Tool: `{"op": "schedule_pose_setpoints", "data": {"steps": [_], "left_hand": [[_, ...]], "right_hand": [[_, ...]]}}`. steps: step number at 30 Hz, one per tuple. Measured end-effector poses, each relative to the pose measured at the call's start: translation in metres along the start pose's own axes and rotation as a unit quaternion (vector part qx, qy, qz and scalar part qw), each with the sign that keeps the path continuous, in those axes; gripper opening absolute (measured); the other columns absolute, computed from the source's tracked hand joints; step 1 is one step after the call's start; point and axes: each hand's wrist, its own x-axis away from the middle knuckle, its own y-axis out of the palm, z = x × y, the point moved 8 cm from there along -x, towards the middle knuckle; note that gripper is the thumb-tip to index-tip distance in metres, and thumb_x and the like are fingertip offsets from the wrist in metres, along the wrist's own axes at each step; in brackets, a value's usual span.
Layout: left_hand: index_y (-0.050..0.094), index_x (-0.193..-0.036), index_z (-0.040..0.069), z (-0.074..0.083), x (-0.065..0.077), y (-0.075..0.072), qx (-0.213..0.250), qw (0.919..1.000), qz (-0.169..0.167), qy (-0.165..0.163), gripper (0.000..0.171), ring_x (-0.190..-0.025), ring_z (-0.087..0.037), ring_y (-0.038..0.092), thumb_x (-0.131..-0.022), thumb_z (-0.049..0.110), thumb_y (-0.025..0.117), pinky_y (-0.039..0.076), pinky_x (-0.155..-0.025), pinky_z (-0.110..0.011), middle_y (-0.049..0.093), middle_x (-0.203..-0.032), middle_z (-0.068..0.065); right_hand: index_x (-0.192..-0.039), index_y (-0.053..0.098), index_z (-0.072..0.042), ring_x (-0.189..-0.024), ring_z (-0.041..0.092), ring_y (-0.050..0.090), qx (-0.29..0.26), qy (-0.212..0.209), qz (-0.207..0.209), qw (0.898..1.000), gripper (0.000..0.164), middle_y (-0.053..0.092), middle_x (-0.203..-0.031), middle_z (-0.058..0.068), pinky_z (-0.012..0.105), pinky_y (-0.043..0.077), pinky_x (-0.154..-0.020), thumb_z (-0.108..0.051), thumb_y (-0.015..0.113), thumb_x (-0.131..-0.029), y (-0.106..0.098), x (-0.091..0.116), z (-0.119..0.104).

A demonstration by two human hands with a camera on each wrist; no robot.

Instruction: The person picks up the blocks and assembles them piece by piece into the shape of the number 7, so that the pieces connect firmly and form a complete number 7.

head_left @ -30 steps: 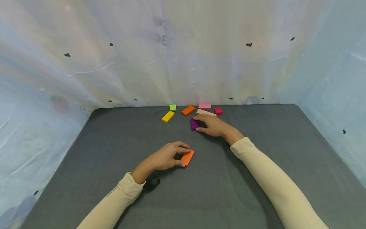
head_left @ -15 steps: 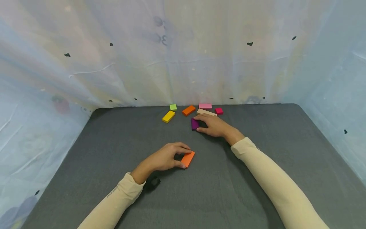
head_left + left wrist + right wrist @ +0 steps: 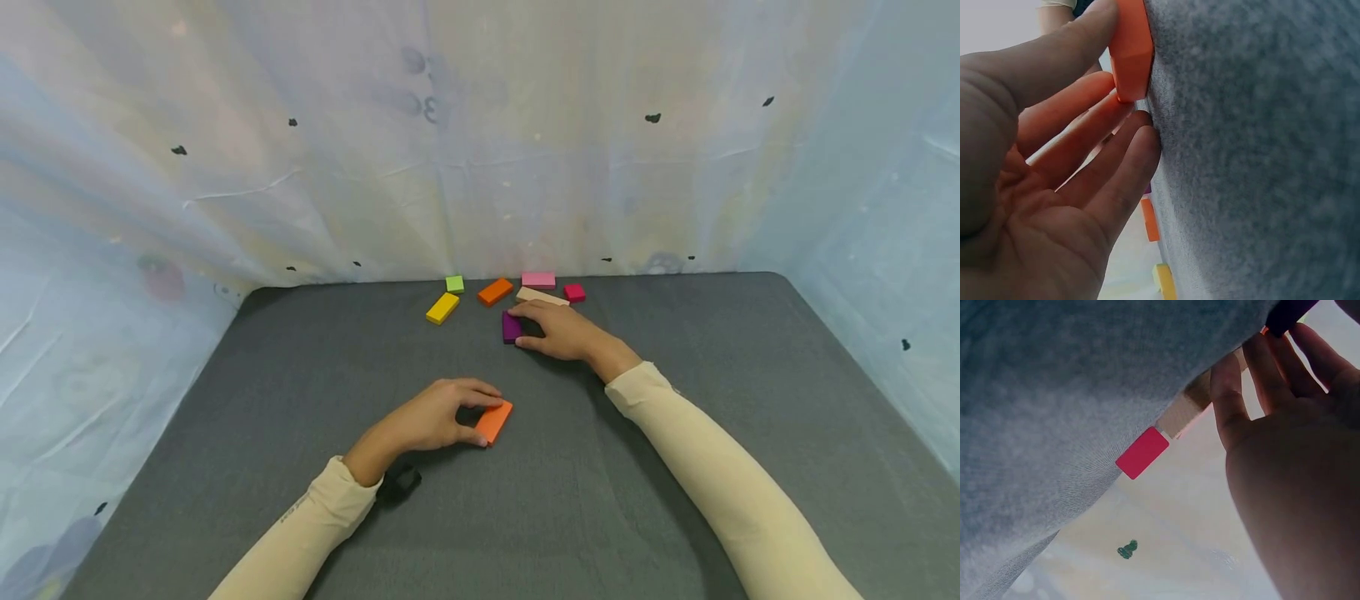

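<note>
Pale sheeting (image 3: 480,167) hangs behind a grey table (image 3: 637,517). Leftmost, the left hand (image 3: 431,417), partly spread, pinches the light orange block (image 3: 495,421) at mid-table between thumb and fingers; farther back lie the yellow block (image 3: 442,308), green block (image 3: 454,284) and dark orange block (image 3: 495,292); then the purple block (image 3: 512,327), pinched by the right hand (image 3: 558,327), also partly spread, with the pink block (image 3: 538,280), tan block (image 3: 536,295) and red block (image 3: 574,293) behind

A dark grey table (image 3: 540,525) bears 8 blocks. Near its far edge lie a lime block (image 3: 454,284), pink block (image 3: 538,280), dark orange block (image 3: 495,292), yellow block (image 3: 442,308), beige block (image 3: 532,294) and red block (image 3: 574,292); the purple block (image 3: 511,328) sits just nearer, the bright orange block (image 3: 495,422) well apart.
</note>
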Motion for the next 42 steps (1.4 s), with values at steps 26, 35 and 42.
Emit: {"op": "schedule_pose_setpoints", "data": {"steps": [26,35,42], "left_hand": [[0.066,-0.131,0.020,0.002,0.001,-0.004,0.014,0.9999,0.008,0.005,0.056,-0.129,-0.018,0.056,-0.080,0.032,0.083,0.044,-0.110,-0.044,0.062,-0.136,0.003],[0.069,-0.128,0.020,0.002,0.002,-0.004,0.008,0.9996,0.023,0.012,0.049,-0.123,-0.016,0.058,-0.081,0.032,0.082,0.046,-0.107,-0.042,0.064,-0.130,0.003],[0.070,-0.126,0.019,0.002,0.001,-0.004,0.002,0.9995,0.027,0.016,0.049,-0.120,-0.017,0.059,-0.082,0.034,0.082,0.047,-0.105,-0.042,0.064,-0.128,0.003]], "right_hand": [[-0.151,0.044,-0.019,-0.146,0.027,0.038,0.004,0.007,-0.011,1.000,0.061,0.040,-0.158,0.007,0.051,0.031,-0.119,-0.044,0.060,-0.098,0.000,-0.001,0.002],[-0.149,0.047,-0.019,-0.145,0.026,0.040,-0.012,0.009,-0.004,1.000,0.057,0.043,-0.156,0.007,0.050,0.032,-0.119,-0.045,0.056,-0.100,-0.001,0.000,0.001],[-0.147,0.049,-0.012,-0.146,0.030,0.037,-0.005,-0.048,0.043,0.998,0.044,0.040,-0.157,0.012,0.052,0.031,-0.118,-0.029,0.050,-0.105,-0.010,0.002,-0.010]]}}
